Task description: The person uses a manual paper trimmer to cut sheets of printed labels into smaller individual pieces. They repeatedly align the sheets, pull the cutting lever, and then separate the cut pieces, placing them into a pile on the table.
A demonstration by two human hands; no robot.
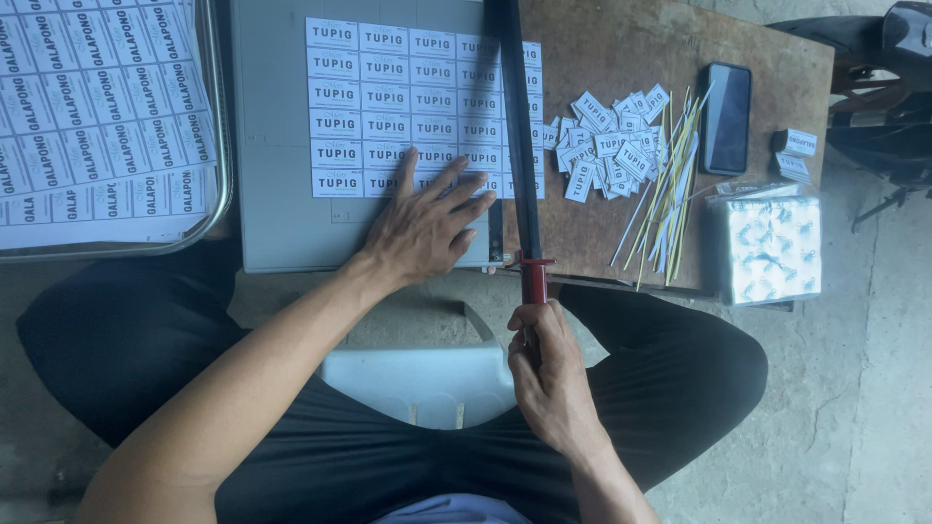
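My left hand [427,225] lies flat with fingers spread on a white printed sheet of small labels [388,97], pressing it onto the grey base of a paper cutter [277,146]. My right hand [549,369] is closed around the red handle of the cutter's long black blade arm [519,126], which is raised over the sheet's right edge. Right of the blade, a heap of cut label slips [607,146] lies on the brown wooden board [621,49].
A metal tray [221,184] at the left holds another printed label sheet. Thin yellow and white sticks [665,189], a black phone [727,118], a patterned white packet [769,247] and small label stacks [794,153] lie on the board's right side. My legs are folded below.
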